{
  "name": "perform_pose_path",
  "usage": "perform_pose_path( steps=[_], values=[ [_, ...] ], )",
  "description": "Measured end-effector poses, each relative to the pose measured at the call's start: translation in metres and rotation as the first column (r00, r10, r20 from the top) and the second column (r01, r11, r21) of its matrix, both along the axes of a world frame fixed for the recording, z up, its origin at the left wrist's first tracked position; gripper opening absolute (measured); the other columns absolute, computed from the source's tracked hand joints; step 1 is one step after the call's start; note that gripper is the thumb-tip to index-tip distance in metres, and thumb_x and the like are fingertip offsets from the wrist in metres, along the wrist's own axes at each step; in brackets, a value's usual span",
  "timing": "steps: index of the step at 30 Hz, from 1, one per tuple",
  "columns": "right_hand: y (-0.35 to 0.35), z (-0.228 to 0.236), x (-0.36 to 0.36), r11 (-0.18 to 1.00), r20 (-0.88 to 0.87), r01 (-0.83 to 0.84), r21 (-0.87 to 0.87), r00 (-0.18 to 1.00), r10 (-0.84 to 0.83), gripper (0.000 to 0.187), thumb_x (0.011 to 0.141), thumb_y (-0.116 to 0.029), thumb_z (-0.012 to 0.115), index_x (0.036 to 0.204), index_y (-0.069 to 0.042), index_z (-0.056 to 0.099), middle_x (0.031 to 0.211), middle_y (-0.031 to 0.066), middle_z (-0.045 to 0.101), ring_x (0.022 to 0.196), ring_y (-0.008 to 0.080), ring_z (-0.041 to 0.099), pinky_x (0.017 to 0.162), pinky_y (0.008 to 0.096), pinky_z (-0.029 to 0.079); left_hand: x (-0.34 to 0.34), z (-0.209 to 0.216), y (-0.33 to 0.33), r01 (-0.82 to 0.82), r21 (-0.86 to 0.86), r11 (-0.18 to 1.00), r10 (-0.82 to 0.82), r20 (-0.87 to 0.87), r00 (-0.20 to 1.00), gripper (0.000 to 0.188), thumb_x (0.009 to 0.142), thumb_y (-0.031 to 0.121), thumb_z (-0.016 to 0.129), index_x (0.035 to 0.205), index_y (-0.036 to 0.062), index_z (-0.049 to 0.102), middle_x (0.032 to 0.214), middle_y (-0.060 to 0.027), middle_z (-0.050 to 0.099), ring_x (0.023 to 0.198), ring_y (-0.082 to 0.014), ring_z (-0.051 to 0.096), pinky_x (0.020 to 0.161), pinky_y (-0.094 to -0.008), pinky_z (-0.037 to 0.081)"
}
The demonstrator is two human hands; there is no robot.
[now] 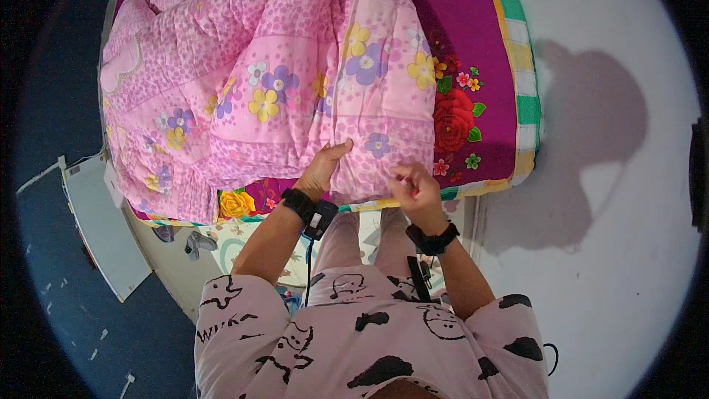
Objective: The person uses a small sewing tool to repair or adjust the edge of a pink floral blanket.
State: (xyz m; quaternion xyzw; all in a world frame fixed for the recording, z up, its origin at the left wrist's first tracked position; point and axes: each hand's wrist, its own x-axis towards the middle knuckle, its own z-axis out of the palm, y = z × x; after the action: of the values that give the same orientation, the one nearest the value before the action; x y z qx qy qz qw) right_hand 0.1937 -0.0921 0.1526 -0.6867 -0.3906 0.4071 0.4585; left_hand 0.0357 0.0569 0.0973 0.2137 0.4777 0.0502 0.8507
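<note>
- pale shirt [332, 355] with black cartoon figures, nearest
- white panel [107, 229] at left, on the dark blue floor [44, 273]
- pink floral quilt [273, 66] bunched over the bed's left and middle
- left hand [323, 168] at the quilt's near edge, thumb on top, other fingers hidden; cannot tell its grip
- right hand [415, 193], fingers loosely curled by the quilt's near right corner, blurred; cannot tell any hold
- purple rose-patterned bed [487, 22] showing at right

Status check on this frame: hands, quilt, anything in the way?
Left hand on quilt, grip partly hidden. Right hand at its near right corner, blurred, grip unclear. Quilt rumpled on bed; nothing seen blocking.
</note>
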Motion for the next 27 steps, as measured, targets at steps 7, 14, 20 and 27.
perform_pose_path(
  steps=[7,14,20,27],
  values=[
    [0.031,-0.006,0.0,0.975,-0.274,0.189,-0.116,0.937,-0.215,0.014,0.085,-0.009,0.053,0.096,-0.002,0.06,0.069,-0.0023,0.048,0.058,0.0071,0.038,0.052,0.0217,0.032,-0.008,0.003,0.004,-0.077,-0.243,0.967,0.119,0.165,0.979,0.037,0.086,0.026,0.055,0.11,-0.0026,0.052,0.102,-0.0098,0.06,0.091,-0.0187,0.058,0.084,-0.0309,0.046],
    [0.045,-0.007,-0.01,0.943,-0.46,0.12,-0.31,0.849,-0.26,0.028,0.088,-0.015,0.049,0.113,-0.003,0.055,0.062,-0.007,0.04,0.05,0.0034,0.036,0.047,0.0214,0.036,-0.001,0.024,0.006,-0.076,-0.214,0.974,0.116,0.178,0.977,0.035,0.085,0.024,0.057,0.107,-0.0025,0.053,0.1,-0.0086,0.06,0.087,-0.0188,0.059,0.081,-0.0301,0.046],
    [0.05,-0.003,-0.008,0.902,-0.673,0.115,-0.416,0.629,-0.39,0.021,0.086,-0.022,0.053,0.098,-0.005,0.056,0.059,-0.0069,0.037,0.047,0.0044,0.034,0.043,0.0215,0.034,-0.011,0.002,0.003,0.034,0.084,0.996,-0.028,-0.072,0.997,0.03,0.082,0.024,0.061,0.098,-0.0009,0.057,0.091,-0.0025,0.059,0.079,-0.012,0.055,0.076,-0.0264,0.042],
    [0.064,-0.01,-0.009,0.895,-0.562,0.104,-0.433,0.745,-0.359,0.017,0.08,-0.026,0.06,0.076,-0.011,0.054,0.057,-0.0065,0.04,0.046,0.0041,0.036,0.04,0.0202,0.033,-0.006,0.016,0.005,0.052,0.22,0.974,-0.056,0.012,0.998,0.027,0.082,0.023,0.061,0.093,-0.0017,0.061,0.087,-0.0009,0.06,0.078,-0.0096,0.053,0.077,-0.0258,0.041]
  ],
)
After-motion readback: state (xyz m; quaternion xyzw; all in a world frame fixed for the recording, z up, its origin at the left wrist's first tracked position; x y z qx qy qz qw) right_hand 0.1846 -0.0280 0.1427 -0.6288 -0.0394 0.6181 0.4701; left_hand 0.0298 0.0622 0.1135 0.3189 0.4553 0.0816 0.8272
